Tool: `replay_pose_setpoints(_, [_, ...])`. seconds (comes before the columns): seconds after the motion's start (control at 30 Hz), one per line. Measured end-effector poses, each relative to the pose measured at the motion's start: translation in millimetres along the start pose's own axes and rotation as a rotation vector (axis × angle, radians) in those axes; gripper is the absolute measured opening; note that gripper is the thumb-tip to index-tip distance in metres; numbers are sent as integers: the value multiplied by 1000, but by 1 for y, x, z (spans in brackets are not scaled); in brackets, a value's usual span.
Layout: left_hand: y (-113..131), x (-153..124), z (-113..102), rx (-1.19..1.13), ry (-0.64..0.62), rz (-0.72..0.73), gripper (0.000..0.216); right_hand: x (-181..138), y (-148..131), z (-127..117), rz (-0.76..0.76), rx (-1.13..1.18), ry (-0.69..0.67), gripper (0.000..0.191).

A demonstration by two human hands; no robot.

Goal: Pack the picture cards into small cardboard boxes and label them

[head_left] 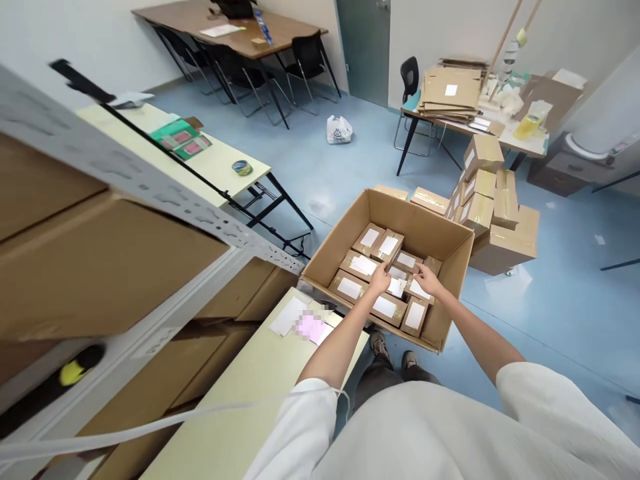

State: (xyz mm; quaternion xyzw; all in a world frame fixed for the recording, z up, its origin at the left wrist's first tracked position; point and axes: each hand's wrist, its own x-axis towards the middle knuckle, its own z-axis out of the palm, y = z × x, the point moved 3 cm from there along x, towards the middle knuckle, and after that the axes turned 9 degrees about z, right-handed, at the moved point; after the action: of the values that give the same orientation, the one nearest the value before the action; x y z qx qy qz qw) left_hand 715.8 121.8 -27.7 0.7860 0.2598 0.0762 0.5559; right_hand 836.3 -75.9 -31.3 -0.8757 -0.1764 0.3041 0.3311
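Note:
Both hands reach into a large open cardboard box [325, 257] packed with several small brown boxes [349, 288] that bear white labels. My left hand [380, 280] is closed, its fingertips at the edge of a small labelled box [388, 245] near the middle. A short way to the right, my right hand [429, 280] has its fingers bent together above another labelled box [415, 315]. Between the hands lie more small boxes with white labels [397, 287]. What either hand pinches is too small to make out.
Stacked cartons [505, 243] stand on the floor beyond the large box. At left are a metal shelf [200, 213] with big cartons and a pale table [225, 380] with papers. Another table [225, 190] holds tape rolls [242, 168]. A white bag [339, 131] lies on the floor.

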Motion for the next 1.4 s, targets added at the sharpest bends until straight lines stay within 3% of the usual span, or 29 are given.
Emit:
replay_pose_setpoints(0.13, [22, -40, -3, 56, 52, 50, 60, -26, -5, -2, -100, 46, -36, 56])
replay_pose_setpoints(0.37, [52, -116, 3, 121, 110, 13, 54, -81, -19, 2, -215, 59, -129, 54])
replay_pose_setpoints(0.5, [57, -163, -16, 149, 193, 12, 55, -108, -43, 16, -307, 53, -206, 53])
replay_pose_setpoints(0.63, [48, -216, -46, 177, 281, -37, 56, -128, -75, 47, -425, 56, -287, 47])
replay_pose_setpoints(0.8, [24, -298, -85, 151, 419, -107, 53, -162, -114, 112, -548, 38, -447, 43])
replay_pose_setpoints(0.93, [2, -377, -121, 137, 554, -157, 50, -208, -147, 178, -650, 1, -582, 38])
replay_pose_setpoints(1.17, [-41, -541, -180, 135, 800, -235, 48, -324, -197, 302, -792, -78, -783, 34])
replay_pose_setpoints(1.4, [-82, -704, -195, 87, 1083, -387, 47, -452, -217, 413, -924, -207, -1038, 33])
